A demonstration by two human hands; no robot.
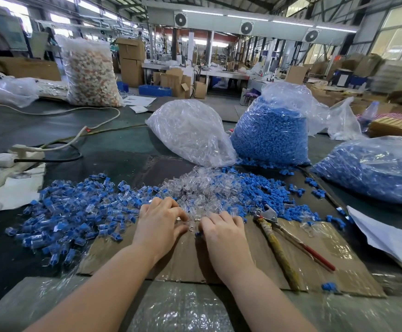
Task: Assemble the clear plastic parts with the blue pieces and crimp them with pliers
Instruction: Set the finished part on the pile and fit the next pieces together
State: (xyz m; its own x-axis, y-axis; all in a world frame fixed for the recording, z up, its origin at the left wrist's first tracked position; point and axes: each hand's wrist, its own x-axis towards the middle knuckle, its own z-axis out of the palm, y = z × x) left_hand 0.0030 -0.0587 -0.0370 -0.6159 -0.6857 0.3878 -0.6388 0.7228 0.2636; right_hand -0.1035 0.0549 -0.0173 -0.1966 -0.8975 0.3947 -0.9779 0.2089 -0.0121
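My left hand [162, 219] and my right hand [221, 228] meet at the near edge of a heap of loose clear plastic parts [202, 190]. Between their fingertips sits one clear part [192, 226], pinched by the left thumb and fingers. A small blue piece [198, 234] shows under my right fingertips, which curl round it. Loose blue pieces [264, 188] spread to the right of the clear heap. Assembled blue-and-clear parts [75, 212] lie piled on the left. The pliers [281, 238], with wrapped handles, lie on the cardboard right of my right hand.
A brown cardboard sheet [243, 264] covers the dark table under my hands. Behind stand a bag of clear parts [190, 133] and two bags of blue pieces [272, 137] [374, 168]. A power strip with cables [18, 154] lies at the left. White paper [386, 233] lies at the right.
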